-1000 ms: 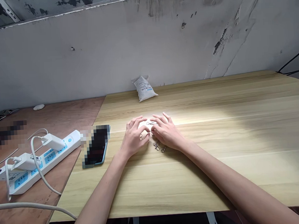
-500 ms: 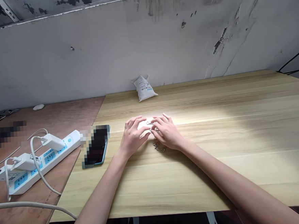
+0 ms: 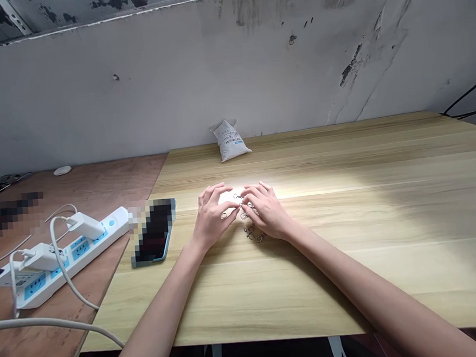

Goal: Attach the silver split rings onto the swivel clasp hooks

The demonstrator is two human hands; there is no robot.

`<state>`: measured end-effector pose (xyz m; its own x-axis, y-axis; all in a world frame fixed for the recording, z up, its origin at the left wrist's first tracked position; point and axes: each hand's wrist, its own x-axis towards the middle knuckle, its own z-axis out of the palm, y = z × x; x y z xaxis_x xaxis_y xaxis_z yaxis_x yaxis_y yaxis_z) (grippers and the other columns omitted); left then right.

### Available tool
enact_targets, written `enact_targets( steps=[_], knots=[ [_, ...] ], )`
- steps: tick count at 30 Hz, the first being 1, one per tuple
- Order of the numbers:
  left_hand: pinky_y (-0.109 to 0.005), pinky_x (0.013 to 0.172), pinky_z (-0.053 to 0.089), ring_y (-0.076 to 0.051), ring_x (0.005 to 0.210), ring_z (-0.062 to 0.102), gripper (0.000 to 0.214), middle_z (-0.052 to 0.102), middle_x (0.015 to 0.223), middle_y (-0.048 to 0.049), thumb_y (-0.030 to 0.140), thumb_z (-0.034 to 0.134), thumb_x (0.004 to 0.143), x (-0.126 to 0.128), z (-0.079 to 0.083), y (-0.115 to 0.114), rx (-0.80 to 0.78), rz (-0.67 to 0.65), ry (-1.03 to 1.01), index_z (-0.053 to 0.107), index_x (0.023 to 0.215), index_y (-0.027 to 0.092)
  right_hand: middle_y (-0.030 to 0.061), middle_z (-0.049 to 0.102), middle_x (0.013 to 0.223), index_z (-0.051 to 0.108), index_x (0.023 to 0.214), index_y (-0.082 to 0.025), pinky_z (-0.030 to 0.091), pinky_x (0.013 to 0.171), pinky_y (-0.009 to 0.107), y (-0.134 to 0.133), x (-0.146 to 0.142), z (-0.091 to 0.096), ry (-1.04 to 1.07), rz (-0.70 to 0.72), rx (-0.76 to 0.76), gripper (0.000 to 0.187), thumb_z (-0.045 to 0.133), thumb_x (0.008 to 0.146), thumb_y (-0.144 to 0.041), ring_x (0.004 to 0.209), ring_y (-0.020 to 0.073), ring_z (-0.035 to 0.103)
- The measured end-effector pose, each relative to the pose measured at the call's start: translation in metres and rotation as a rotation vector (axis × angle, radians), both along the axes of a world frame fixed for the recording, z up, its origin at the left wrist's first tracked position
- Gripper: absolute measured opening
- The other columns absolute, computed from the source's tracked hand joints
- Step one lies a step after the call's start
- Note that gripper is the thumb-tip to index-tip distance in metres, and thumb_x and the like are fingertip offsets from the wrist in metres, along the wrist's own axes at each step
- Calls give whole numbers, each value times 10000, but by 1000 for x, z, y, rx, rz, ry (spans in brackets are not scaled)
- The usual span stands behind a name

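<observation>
Both hands meet over the bright patch of the wooden table. My left hand (image 3: pixel 212 213) is curled, its thumb and index fingertips close to the right hand's fingertips. My right hand (image 3: pixel 267 209) bends in from the other side in a pinch. Between the fingertips shows a tiny metal ring (image 3: pixel 240 205), partly hidden, which both hands seem to pinch. Several small metal rings with clasp-like parts (image 3: pixel 250 230) lie in a loose cluster below my right hand. Another small ring (image 3: pixel 224 216) shows by my left thumb, and a small metal piece (image 3: pixel 236 196) lies just beyond the fingertips.
A phone (image 3: pixel 156 230) lies left of my left arm. Further left, a white power strip (image 3: pixel 75 260) with plugged-in chargers and cables rests on a reddish-brown board (image 3: pixel 116 179). A white labelled plastic packet (image 3: pixel 230 141) stands by the wall.
The fingertips of both hands have shifted very slightly around the small ring, and more of the rings beside my right thumb shows. Everything else stays in place.
</observation>
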<state>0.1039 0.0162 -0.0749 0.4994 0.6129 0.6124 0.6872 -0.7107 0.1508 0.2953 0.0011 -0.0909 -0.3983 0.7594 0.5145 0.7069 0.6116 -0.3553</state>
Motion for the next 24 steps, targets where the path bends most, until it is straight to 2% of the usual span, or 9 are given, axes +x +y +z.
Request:
enact_targets(
  steps=[6, 12, 15, 17, 20, 24],
  knots=[
    [-496, 1089, 334, -270, 1285, 480, 69, 627, 1227, -43, 249, 666, 845, -1, 1, -1, -28, 32, -43, 721, 808, 268, 75, 646, 1111, 576, 914, -213, 307, 1080, 524, 2, 2, -2, -12, -13, 45, 126, 463, 958, -250, 1174, 241, 528],
    [-547, 1157, 245, -283, 1322, 454, 49, 610, 1276, -44, 230, 683, 814, -1, 1, -1, -1, 100, 7, 708, 780, 254, 73, 669, 1100, 634, 842, -213, 288, 1112, 516, 1, 1, 4, -90, -45, 288, 111, 556, 913, -245, 1166, 242, 548],
    [-570, 1163, 231, -290, 1334, 448, 53, 602, 1298, -53, 222, 675, 816, -3, 2, -1, 21, 146, 37, 708, 783, 246, 72, 660, 1148, 661, 875, -222, 257, 1138, 524, -3, 2, 10, -173, 28, 348, 120, 553, 917, -253, 1203, 237, 531],
    [-587, 1162, 227, -296, 1346, 443, 63, 599, 1310, -64, 219, 668, 822, -4, 3, 0, 46, 164, 55, 707, 775, 238, 78, 641, 1188, 672, 876, -226, 235, 1151, 535, -5, 4, 13, -197, 51, 333, 133, 559, 913, -284, 1235, 241, 510],
    [-610, 1168, 204, -304, 1388, 404, 105, 557, 1387, -76, 208, 651, 836, -3, 4, 0, 104, 133, 104, 698, 743, 219, 109, 618, 1228, 690, 911, -213, 213, 1158, 560, -4, 4, 10, -172, -32, 275, 182, 565, 910, -345, 1301, 269, 453],
    [-624, 1175, 184, -307, 1416, 368, 133, 501, 1454, -71, 185, 628, 853, 3, 4, -3, 166, 57, 137, 695, 743, 213, 149, 515, 1390, 693, 1031, -201, 205, 1132, 636, -3, -2, 2, -158, -100, 161, 268, 532, 931, -391, 1416, 338, 297]
  ],
)
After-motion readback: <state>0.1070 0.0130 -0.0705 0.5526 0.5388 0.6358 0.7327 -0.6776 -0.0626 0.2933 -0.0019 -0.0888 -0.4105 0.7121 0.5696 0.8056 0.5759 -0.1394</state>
